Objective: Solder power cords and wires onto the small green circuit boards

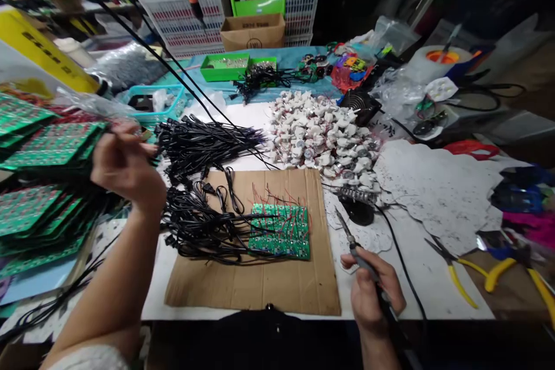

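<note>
A green circuit board panel [281, 232] with red wires and black cables attached lies on a brown cardboard sheet [277, 283]. My right hand [372, 295] is closed round a soldering iron [353, 245], its tip raised just right of the cardboard. My left hand [125, 165] reaches left to stacks of green circuit boards [39, 185], fingers curled at the edge of the upper stack; whether they grip a board is hidden. A bundle of black cables [199, 147] lies between my left hand and the cardboard.
A heap of small white round parts [321, 136] lies behind the cardboard. A soldering iron stand [358, 208] sits right of it. Yellow-handled pliers [455, 272] lie at the right, red-handled scissors [470, 149] further back. Green trays [225, 66], a cardboard box [254, 32] and baskets stand behind.
</note>
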The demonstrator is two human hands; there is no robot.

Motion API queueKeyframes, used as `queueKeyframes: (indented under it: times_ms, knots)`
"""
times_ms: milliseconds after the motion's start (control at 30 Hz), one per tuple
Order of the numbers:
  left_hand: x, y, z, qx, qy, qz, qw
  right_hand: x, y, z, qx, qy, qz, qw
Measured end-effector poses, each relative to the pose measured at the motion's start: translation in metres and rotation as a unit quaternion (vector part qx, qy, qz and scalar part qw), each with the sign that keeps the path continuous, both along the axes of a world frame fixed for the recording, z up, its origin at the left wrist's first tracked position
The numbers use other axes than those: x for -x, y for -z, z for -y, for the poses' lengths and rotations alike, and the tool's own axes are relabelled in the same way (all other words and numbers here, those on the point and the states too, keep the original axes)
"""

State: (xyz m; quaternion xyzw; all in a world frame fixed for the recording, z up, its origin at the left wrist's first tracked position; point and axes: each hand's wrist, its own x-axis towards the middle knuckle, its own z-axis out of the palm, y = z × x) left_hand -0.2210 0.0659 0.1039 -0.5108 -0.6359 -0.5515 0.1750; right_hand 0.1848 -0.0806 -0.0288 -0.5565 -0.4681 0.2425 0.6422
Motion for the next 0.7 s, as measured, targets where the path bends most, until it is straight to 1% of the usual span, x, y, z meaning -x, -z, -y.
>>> queueKeyframes:
  times_ms: [33, 67, 100, 133, 167, 200, 233, 267, 333, 400, 500, 633, 700]
  knots:
    - [-0.019, 0.010, 0.015, 0.068, 0.080, -0.054, 0.993, 0.001, -0.001, 0.000, -0.002, 0.000, 0.001, 1.000]
    - [-0.039, 0.022, 0.028, 0.157, 0.171, -0.115, 0.966, 0.001, -0.001, 0.000, -0.003, -0.001, 0.003, 1.000]
    - [-0.058, 0.033, 0.039, 0.214, 0.243, -0.171, 0.931, 0.002, -0.001, 0.000, -0.002, -0.003, 0.006, 1.000]
    - [-0.076, 0.045, 0.048, 0.271, 0.306, -0.213, 0.888, 0.002, -0.001, 0.000, -0.001, -0.007, 0.008, 1.000]
    - [-0.092, 0.055, 0.054, 0.315, 0.347, -0.245, 0.849, 0.001, -0.001, 0.001, 0.001, -0.011, 0.009, 1.000]
    - [-0.104, 0.063, 0.057, 0.344, 0.370, -0.271, 0.819, 0.001, 0.000, 0.002, 0.002, -0.015, 0.010, 1.000]
    - [-0.114, 0.069, 0.058, 0.362, 0.385, -0.289, 0.798, 0.000, 0.000, 0.003, 0.004, -0.017, 0.011, 1.000]
    - [-0.122, 0.073, 0.058, 0.371, 0.394, -0.302, 0.785, -0.001, 0.001, 0.005, 0.005, -0.019, 0.011, 1.000]
    - [-0.131, 0.077, 0.056, 0.370, 0.412, -0.317, 0.770, -0.002, 0.003, 0.008, 0.009, -0.023, 0.011, 1.000]
    - [-0.138, 0.077, 0.053, 0.369, 0.429, -0.320, 0.760, -0.001, 0.004, 0.010, 0.014, -0.029, 0.011, 0.999]
    - [-0.148, 0.077, 0.052, 0.375, 0.452, -0.307, 0.749, 0.003, 0.000, 0.011, 0.031, -0.047, 0.023, 0.998]
    - [-0.159, 0.079, 0.054, 0.387, 0.479, -0.269, 0.740, 0.020, -0.009, 0.004, 0.090, -0.056, 0.074, 0.992]
    - [-0.161, 0.079, 0.056, 0.390, 0.489, -0.247, 0.740, 0.031, -0.011, -0.002, 0.088, -0.063, 0.103, 0.989]
